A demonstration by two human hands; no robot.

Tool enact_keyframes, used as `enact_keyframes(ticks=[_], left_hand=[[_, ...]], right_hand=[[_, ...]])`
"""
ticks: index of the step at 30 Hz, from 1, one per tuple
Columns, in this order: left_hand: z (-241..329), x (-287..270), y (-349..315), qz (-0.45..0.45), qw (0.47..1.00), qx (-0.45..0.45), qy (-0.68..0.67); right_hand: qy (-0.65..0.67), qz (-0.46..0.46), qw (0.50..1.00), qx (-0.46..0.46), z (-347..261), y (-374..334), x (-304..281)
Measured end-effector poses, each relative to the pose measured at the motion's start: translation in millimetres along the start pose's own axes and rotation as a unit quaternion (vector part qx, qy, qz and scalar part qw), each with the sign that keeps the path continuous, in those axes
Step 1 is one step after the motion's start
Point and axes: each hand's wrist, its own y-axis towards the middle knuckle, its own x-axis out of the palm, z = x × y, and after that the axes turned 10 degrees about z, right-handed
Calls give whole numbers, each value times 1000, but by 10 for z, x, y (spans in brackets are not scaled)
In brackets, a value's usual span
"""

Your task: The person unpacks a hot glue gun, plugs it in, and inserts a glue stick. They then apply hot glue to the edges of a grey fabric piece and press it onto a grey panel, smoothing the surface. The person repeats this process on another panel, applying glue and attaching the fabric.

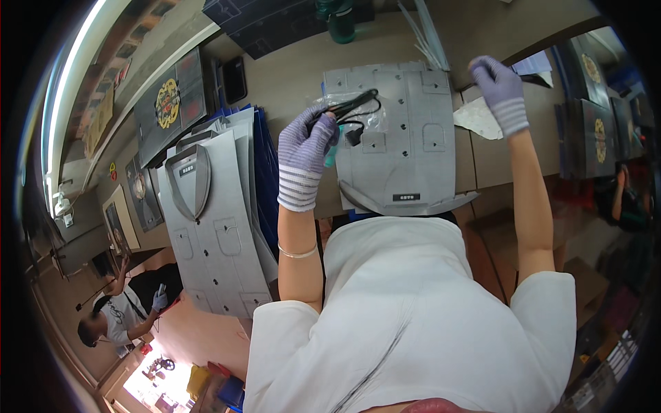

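Observation:
My left hand (308, 141), in a purple-and-white striped knit glove, is closed on a looped black cord (361, 103). A thicker dark end hangs from the cord. Below it lies a flat grey paper bag (418, 162), printed like a buttoned shirt with pockets, its collar-shaped end toward me. Clear plastic film (377, 118) rests on that bag near the cord. My right hand (497, 89), gloved alike, is raised past the bag's right side with fingers curled together; whatever they may pinch is hidden. Near its wrist is a piece of white paper (480, 118).
More grey shirt-like bags (213, 227) stand stacked at my left, beside a dark printed box (172, 107) and a black phone (234, 79). A green bottle (339, 24) and pale strips (427, 41) are at the far side. Another person (124, 313) works at lower left.

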Motion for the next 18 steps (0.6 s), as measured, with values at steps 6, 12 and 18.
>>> enact_keyframes(ticks=[6, 12, 18], left_hand=[[-140, -44, 98, -82, 972, -88, -204], [-88, 103, 88, -110, 951, -114, -266], [-55, 101, 121, -135, 907, -149, -371]], right_hand=[[127, -162, 976, -70, 95, -204, 404], [215, -239, 934, -153, -653, -681, 855], [283, -344, 895, -36, -516, -601, 766]])
